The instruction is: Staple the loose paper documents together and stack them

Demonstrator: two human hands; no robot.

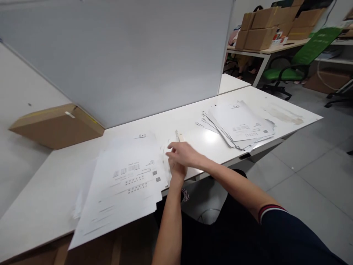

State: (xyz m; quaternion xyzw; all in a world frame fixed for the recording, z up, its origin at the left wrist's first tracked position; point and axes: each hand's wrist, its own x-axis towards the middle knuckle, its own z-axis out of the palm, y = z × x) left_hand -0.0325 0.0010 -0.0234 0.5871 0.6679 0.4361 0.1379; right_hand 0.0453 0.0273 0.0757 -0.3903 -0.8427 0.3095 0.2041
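My right hand (184, 152) crosses over my left hand (176, 168) above the front part of the white table. Its fingers are curled and point left; what is in them, if anything, does not show. Most of my left hand's fingers are hidden behind it. A narrow cream-coloured object (181, 137) sticks out just beyond my right hand, and I cannot tell what it is or which hand touches it. Left of my hands lie large printed sheets (121, 184), overhanging the table's front edge. A fanned pile of similar printed sheets (237, 121) lies to the right.
A big whiteboard panel (132, 62) stands along the back of the white table (35, 206). At the far left a cardboard box (57, 127) rests against it. Behind, on the right, are stacked cartons (259, 29) on another desk and a green office chair (300, 59).
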